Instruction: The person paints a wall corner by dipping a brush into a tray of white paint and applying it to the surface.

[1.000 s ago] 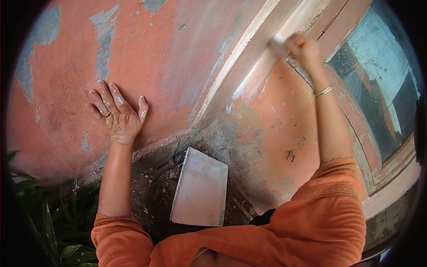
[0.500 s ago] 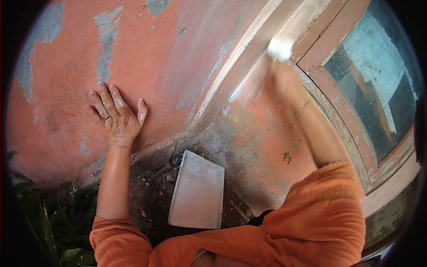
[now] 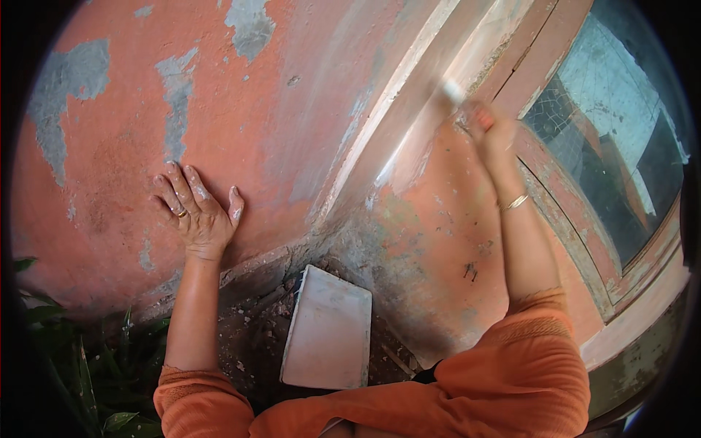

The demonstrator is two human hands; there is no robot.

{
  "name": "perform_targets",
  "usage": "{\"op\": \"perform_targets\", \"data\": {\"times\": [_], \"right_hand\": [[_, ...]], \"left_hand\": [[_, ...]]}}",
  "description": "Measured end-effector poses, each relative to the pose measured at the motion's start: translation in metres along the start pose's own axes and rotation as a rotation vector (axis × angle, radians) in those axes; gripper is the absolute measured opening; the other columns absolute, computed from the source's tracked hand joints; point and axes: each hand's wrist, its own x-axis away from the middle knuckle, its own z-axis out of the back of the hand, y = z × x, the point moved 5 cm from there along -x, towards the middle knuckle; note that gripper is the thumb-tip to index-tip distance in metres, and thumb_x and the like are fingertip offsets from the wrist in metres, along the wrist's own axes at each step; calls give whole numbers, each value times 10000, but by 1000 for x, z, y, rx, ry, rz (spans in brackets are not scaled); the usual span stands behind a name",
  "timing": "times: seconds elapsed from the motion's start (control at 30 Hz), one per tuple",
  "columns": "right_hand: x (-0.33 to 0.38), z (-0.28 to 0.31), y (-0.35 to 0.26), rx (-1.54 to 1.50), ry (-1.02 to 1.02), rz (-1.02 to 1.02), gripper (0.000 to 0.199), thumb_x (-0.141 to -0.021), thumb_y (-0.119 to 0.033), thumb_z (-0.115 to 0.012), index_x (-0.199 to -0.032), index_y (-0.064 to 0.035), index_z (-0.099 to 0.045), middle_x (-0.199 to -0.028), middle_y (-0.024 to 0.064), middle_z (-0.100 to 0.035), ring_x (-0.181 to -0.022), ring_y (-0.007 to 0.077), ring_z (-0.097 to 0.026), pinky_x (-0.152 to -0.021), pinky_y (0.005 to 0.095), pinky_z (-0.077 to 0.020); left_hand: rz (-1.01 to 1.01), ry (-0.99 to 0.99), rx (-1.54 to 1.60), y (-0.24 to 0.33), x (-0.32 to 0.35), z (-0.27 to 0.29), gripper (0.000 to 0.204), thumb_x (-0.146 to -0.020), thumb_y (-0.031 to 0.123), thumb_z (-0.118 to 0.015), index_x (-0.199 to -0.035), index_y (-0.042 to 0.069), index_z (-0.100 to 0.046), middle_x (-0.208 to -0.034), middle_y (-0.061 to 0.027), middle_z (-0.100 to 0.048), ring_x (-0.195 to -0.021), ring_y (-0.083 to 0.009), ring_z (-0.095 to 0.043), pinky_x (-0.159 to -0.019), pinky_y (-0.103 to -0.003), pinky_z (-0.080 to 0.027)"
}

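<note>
Peeling orange wall (image 3: 292, 109) fills my view. One pale tool (image 3: 454, 92), blurred, pokes above my right hand (image 3: 488, 125), whose grip is closed around it against the wooden frame (image 3: 467, 58). My left hand (image 3: 196, 212) lies flat and spread on the wall, holding nothing. One white tray (image 3: 328, 332) rests below, between my arms.

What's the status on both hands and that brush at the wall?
Left hand flat on the orange wall, fingers spread. Right hand gripping the brush, blurred, against the pale corner strip. White tray below; nothing blocking.

Orange sleeves (image 3: 526, 365), a finger ring (image 3: 182, 213), a thin wrist bangle (image 3: 517, 201).
</note>
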Motion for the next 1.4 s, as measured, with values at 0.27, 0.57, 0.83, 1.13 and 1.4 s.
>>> {"op": "perform_targets", "data": {"times": [0.27, 0.57, 0.83, 1.13, 1.4], "right_hand": [[-162, 47, 55, 98, 578, 16, 169, -839, -164, -634, -954, -42, -649, -750, 136, -632, -667, 249, -601, -632, 354, -476], [-16, -34, 32, -28, 178, -289, 346, -868, -219, -596, -1116, 22, -619, -802, 174, -634, -712, 273, -586, -657, 381, -461], [115, -21, -25, -170, -136, -143, 231, -828, -65, -646, -1047, 7, -651, -922, 191, -666, -853, 298, -669, -756, 355, -513], [-60, 48, 3, -73, 513, 25, 328, -854, -166, -682, -1145, -20, -642, -929, 138, -679, -796, 181, -639, -718, 288, -494], [52, -34, -56, 87, 21, 323, 386, -807, -89, -695, -1169, -14, -582, -973, 165, -655, -849, 309, -652, -725, 359, -537]], "left_hand": [[-20, 30, -6, 8, -5, -5, 845, -804, 426, -581, -1407, -57, -238, -1498, -264, -195, -1412, -433, -92, -1131, -558, -20], [-29, 24, -49, 5, -2, -6, 839, -803, 422, -575, -1396, -72, -247, -1492, -270, -204, -1411, -433, -98, -1133, -550, -30], [-29, 29, -25, 7, -4, -6, 843, -800, 409, -578, -1403, -69, -235, -1493, -279, -193, -1408, -442, -99, -1133, -553, -29], [-22, 37, -40, 9, -4, -7, 816, -789, 414, -570, -1385, -64, -286, -1492, -265, -213, -1404, -444, -127, -1128, -571, -44], [-17, 59, -40, 6, -4, -3, 802, -788, 414, -569, -1375, -65, -305, -1490, -266, -219, -1406, -440, -129, -1130, -567, -46]]}}
